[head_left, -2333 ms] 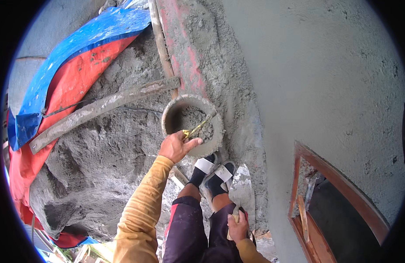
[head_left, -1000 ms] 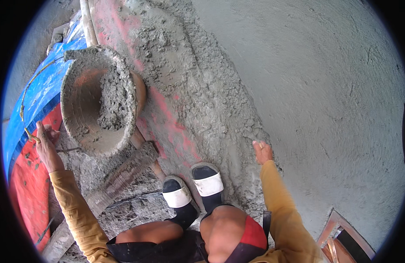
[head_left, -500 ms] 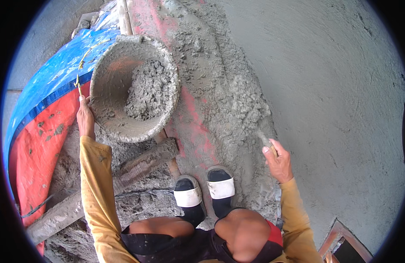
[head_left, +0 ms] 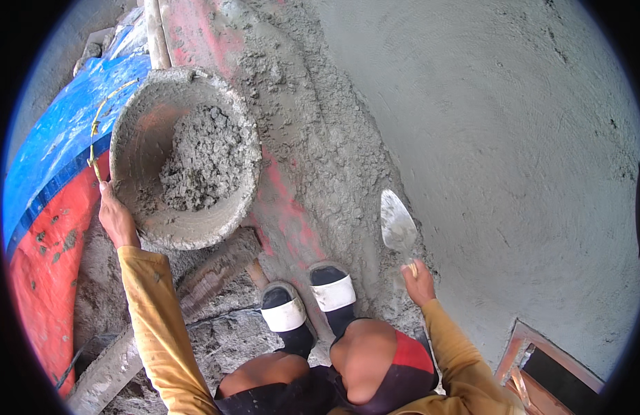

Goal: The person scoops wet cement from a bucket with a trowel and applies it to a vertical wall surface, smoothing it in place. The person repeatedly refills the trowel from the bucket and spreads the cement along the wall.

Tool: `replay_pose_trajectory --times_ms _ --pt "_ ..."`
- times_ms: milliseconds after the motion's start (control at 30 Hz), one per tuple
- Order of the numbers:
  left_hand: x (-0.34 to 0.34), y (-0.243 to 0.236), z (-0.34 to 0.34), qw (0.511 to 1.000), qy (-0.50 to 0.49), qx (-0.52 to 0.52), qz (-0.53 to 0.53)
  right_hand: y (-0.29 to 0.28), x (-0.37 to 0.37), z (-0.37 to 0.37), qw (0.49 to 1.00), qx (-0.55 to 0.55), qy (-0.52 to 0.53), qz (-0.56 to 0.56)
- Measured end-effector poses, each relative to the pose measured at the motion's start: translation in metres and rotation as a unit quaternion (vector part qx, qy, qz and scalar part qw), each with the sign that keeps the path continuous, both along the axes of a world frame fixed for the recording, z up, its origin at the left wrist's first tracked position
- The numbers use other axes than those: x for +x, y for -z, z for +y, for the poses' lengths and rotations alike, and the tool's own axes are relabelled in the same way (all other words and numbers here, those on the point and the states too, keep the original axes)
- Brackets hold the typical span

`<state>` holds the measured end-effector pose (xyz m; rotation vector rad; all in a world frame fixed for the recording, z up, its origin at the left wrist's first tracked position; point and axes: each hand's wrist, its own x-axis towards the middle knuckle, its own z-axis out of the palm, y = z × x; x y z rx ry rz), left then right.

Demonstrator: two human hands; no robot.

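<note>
My left hand (head_left: 117, 220) grips the left rim of a mortar-crusted bucket (head_left: 139, 149), beside its thin yellowish cord handle (head_left: 96, 131). The bucket tilts toward me, and lumpy grey mortar (head_left: 202, 155) lies inside it. My right hand (head_left: 419, 283) is closed round the short handle of a pointed trowel (head_left: 398, 225). The trowel's pale metal blade shows almost bare, pointing away from me above a strip of spread wet mortar (head_left: 327, 138). Part of the trowel handle is hidden by my fingers.
A grey plastered wall (head_left: 514, 166) rises along the right. Blue-and-red tarp (head_left: 50, 228) drapes at the left. My sandalled feet (head_left: 306, 297) stand on a pinkish, mortar-smeared board (head_left: 285, 207), beside a wooden beam (head_left: 216, 270). A framed opening (head_left: 552, 370) lies lower right.
My right hand has drawn nearer to me with the trowel. The blade, earlier hidden by a heap of mortar, now shows. My left hand still holds the bucket, and the view has shifted.
</note>
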<state>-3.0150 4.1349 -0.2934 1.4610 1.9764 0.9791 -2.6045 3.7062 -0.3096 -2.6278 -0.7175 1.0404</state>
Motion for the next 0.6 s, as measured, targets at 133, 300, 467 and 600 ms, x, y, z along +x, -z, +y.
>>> replay_pose_trajectory --times_ms 133,300,467,600 --pt "0.000 -0.002 0.003 1.000 -0.003 -0.012 0.002 0.059 0.033 -0.092 0.995 -0.104 -0.001 0.003" --pt "-0.026 0.005 0.009 0.999 -0.011 -0.031 -0.011 0.078 0.036 -0.012 0.949 -0.050 0.220 0.219" --pt "-0.025 0.013 0.012 0.998 -0.008 -0.008 0.061 0.100 0.069 0.081 0.965 -0.013 0.184 0.186" --pt "-0.013 0.005 0.010 0.999 -0.007 -0.012 0.036 0.116 0.082 0.132 0.968 0.020 0.126 0.216"
